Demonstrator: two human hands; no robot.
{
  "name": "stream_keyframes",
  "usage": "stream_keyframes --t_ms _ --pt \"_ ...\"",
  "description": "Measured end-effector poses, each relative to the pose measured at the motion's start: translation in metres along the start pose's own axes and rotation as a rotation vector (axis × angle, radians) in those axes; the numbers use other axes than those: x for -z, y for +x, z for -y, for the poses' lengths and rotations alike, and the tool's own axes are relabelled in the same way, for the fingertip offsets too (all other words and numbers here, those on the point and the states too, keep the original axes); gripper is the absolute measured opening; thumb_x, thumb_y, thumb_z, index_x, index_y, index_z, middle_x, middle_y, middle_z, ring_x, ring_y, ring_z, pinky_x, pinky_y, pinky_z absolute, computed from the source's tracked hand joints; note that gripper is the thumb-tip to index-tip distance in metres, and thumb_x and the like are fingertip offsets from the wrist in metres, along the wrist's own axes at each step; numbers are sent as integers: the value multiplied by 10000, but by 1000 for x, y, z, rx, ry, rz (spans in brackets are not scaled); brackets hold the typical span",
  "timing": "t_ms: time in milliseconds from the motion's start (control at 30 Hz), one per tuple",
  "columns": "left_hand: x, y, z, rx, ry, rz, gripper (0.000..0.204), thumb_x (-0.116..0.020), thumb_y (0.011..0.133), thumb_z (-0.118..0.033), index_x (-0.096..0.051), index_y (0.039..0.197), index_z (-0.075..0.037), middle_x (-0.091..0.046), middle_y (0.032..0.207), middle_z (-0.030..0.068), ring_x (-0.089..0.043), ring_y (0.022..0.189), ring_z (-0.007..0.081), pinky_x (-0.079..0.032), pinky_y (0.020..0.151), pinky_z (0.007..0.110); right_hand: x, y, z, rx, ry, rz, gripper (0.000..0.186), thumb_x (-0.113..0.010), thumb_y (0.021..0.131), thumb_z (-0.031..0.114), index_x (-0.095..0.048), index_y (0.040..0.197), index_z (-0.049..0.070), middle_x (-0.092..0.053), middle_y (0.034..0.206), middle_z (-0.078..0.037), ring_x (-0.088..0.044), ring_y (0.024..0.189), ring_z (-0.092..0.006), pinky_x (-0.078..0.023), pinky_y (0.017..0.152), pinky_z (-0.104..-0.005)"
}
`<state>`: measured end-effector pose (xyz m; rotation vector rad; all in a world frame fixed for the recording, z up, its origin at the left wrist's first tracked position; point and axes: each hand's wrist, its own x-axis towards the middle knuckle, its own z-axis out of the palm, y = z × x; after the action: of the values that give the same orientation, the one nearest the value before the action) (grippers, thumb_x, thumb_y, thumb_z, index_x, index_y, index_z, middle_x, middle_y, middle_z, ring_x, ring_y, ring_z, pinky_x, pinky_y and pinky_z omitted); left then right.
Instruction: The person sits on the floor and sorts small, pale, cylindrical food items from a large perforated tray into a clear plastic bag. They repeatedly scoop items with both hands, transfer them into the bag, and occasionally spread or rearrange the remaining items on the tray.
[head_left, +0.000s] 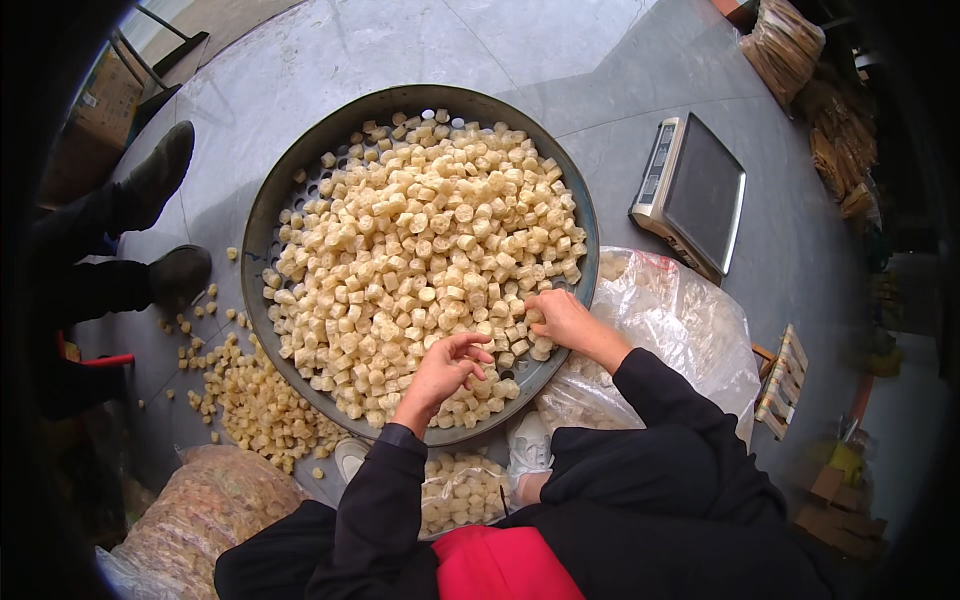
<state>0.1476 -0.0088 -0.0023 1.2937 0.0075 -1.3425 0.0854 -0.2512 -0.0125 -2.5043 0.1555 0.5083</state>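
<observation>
A large round metal sieve (256, 300) with round holes in its bottom is heaped with short, pale yellow cylindrical pieces (430, 240). Over the near part of the heap is my left hand (445, 375), its fingers loosely bent and apart, with nothing visible in them. My right hand (568, 322) reaches in at the near right side, close to the rim. Its fingers curl down among the pieces, and their tips are partly hidden, so what they hold cannot be made out. Below the sieve, between my feet, a clear bag (462, 492) contains more pieces.
Loose pieces (262, 405) lie on the floor left of the sieve, near a full plastic bag (205, 510). Another person's dark shoes (180, 275) are at the left. At the right are a large clear bag (690, 330) and a flat scale (705, 195). Sacks (785, 50) stand far right.
</observation>
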Motion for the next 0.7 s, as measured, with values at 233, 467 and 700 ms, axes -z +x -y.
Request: stream_keyframes --t_ms 233,467,700 --pt "-14 1 16 155 -399 39 330 -402 953 -74 -488 1256 25 -646 1036 154 -675 853 228 -569 623 270 26 1 29 -57 22 24 362 -739 650 139 -661 981 15 -659 839 -199 -638 840 -349 -507 766 -412" --pt "-19 0 30 182 -769 53 384 -444 969 -291 -510 1231 -19 -634 1040 153 -666 873 257 -558 613 275 24 14 41 126 175 -123 212 -659 752 81 -658 940 -18 -658 872 -169 -629 824 -351 -502 761 -399" --pt "0 0 25 111 -681 54 283 -533 926 -286 -617 997 -26 -628 790 52 -617 674 147 -415 466 212 -12 -4 23 178 -9 -30 500 -580 768 22 -476 1256 48 -524 1040 -138 -522 1013 -317 -470 817 -394"
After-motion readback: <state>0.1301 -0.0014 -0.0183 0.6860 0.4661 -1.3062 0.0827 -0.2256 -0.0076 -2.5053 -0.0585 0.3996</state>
